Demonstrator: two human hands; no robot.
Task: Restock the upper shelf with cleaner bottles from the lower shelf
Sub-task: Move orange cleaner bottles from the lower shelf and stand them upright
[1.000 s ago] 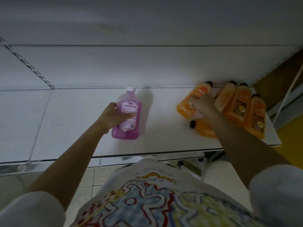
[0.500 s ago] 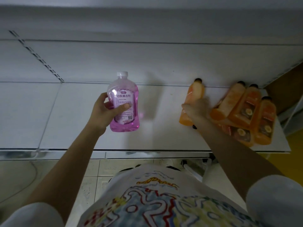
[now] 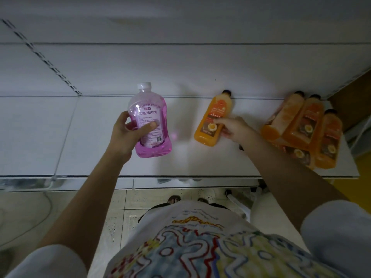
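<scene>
Thumb, left: the left thumb (image 3: 148,127) lies flat across the label, with the other fingers wrapped round the far side.
Left hand: the left hand (image 3: 123,137) grips the pink bottle (image 3: 150,105) at mid-body, upright, with its white cap pointing to the far side.
Fingers, right: curled round the lower body of one orange bottle (image 3: 214,115), thumb on its label.
Right hand: the right hand (image 3: 236,129) holds that bottle from its right side; whether the base rests on the shelf (image 3: 40,137) I cannot tell.
Pink bottle, change: a second ago it sat low on the shelf under the hand. Now it is held higher and seems clear of the surface, with a pink glow falling on the shelf just to its right.
Orange bottle, change: a second ago it leaned in among the others at the right. Now it stands alone, well apart from them, with its cap close to the back panel (image 3: 180,67).
Remaining group: three orange bottles (image 3: 309,125) lean together at the far right, and one more lies flat beneath them.
Meaning for the task: each hand now has a bottle firmly in its grip and separated from the rest — by my reading, both are ready to be carried to the upper shelf, which is not in view.
Risk: the leaning group has lost a neighbour and may slide or tip.
</scene>
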